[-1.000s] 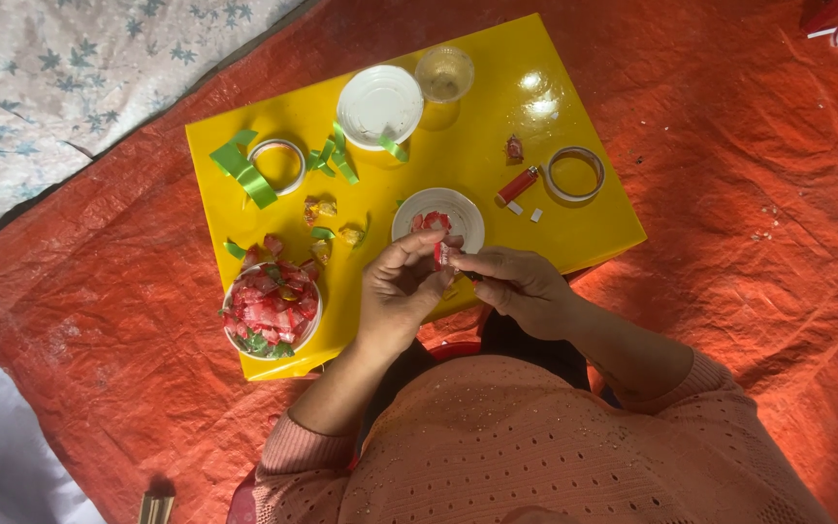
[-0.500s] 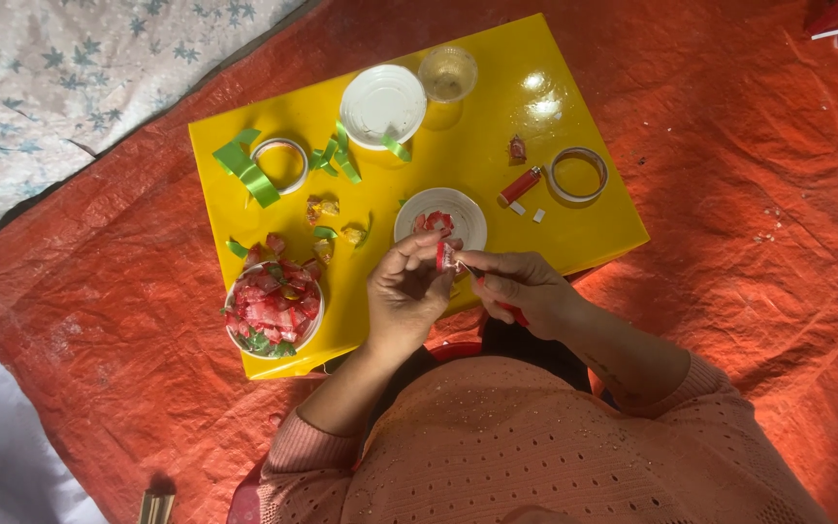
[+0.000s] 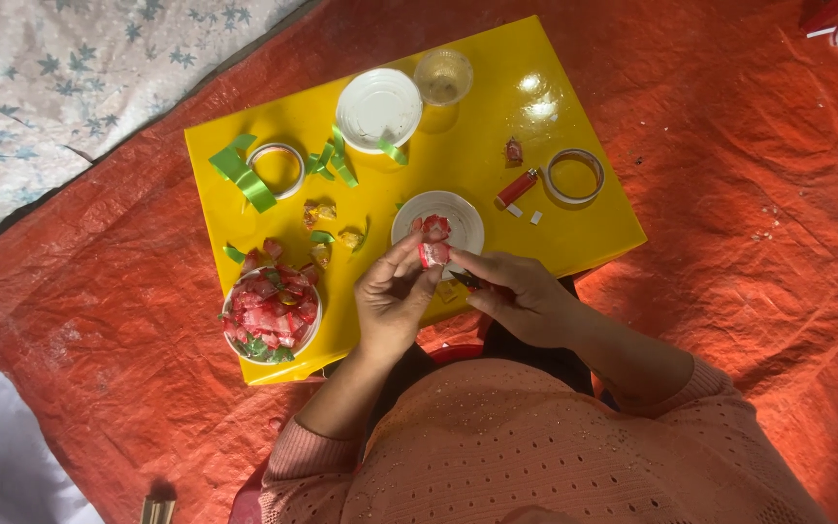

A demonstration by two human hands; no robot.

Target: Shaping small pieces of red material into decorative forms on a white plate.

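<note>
Pinching red candy (image 3: 433, 253) between both hands, left hand (image 3: 395, 301) and right hand (image 3: 526, 296) closed on it, now lifted slightly above small plate (image 3: 438, 218) on yellow table (image 3: 574, 223); wrapping continues.

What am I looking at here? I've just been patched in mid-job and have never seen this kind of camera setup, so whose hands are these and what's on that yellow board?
There is no machine. The one picture comes from a camera worn on a person's head, looking straight down at their own two bare hands and lap.

The left hand and the right hand meet over the near edge of a yellow table standing on an orange tarp. Together they pinch a small red wrapped sweet. The right hand also seems to hold something thin and dark, too small to tell.

On the table lie a bowl of red wrapped sweets, a small white plate with a red piece on it, a white lid, a clear cup, two tape rolls, green ribbon scraps and a small red tube.
</note>
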